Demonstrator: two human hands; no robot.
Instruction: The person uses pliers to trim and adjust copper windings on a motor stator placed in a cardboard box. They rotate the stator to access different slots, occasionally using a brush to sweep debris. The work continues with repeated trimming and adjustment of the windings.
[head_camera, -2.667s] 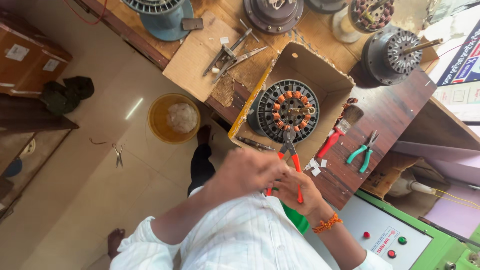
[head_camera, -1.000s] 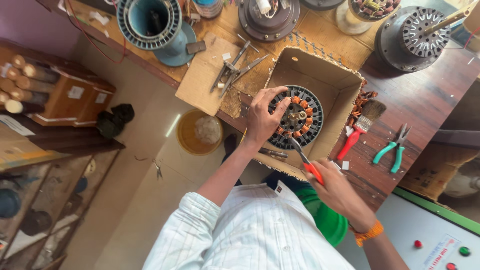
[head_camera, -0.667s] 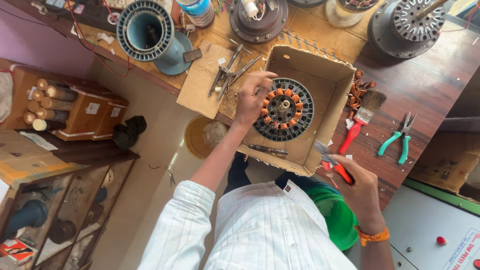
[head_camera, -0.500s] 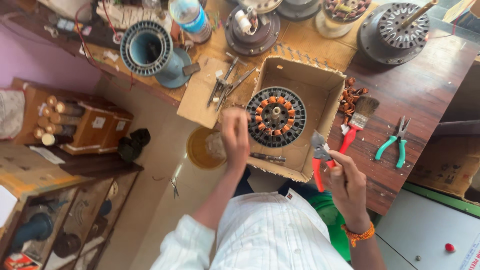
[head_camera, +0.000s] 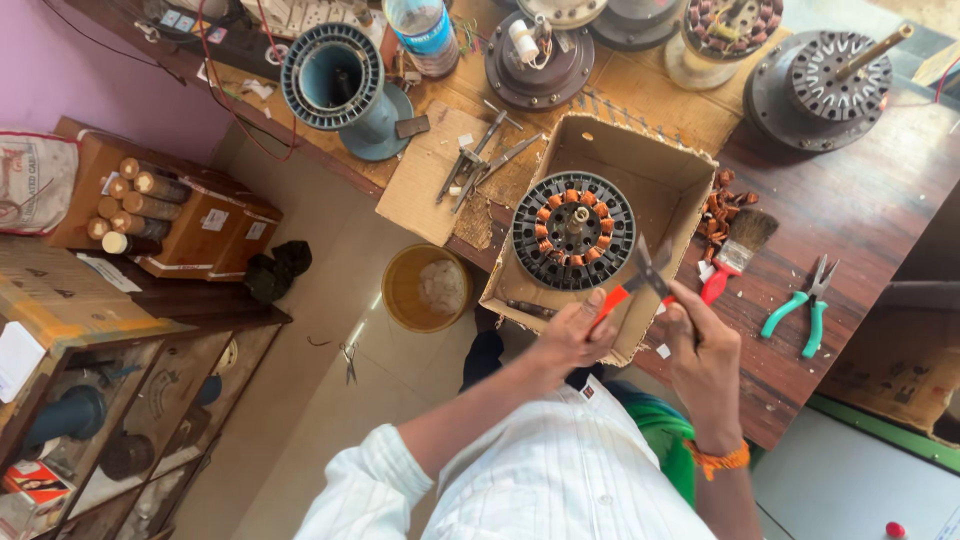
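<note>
Pink wall (head_camera: 70, 80), tiled floor (head_camera: 330, 400), wooden workbench (head_camera: 860, 210)

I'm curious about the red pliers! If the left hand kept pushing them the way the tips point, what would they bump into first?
Probably the round motor stator in the cardboard box. The left hand aims the red-handled pliers up toward it, though depth is unclear.

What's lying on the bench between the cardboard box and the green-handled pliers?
In the head view, a red-handled paintbrush and a small pile of copper-coloured bits lie between the cardboard box and green-handled pliers.

paintbrush (head_camera: 735, 250) | green pliers (head_camera: 805, 305) | yellow bucket (head_camera: 428, 289) | blue spool (head_camera: 340, 85)
</note>
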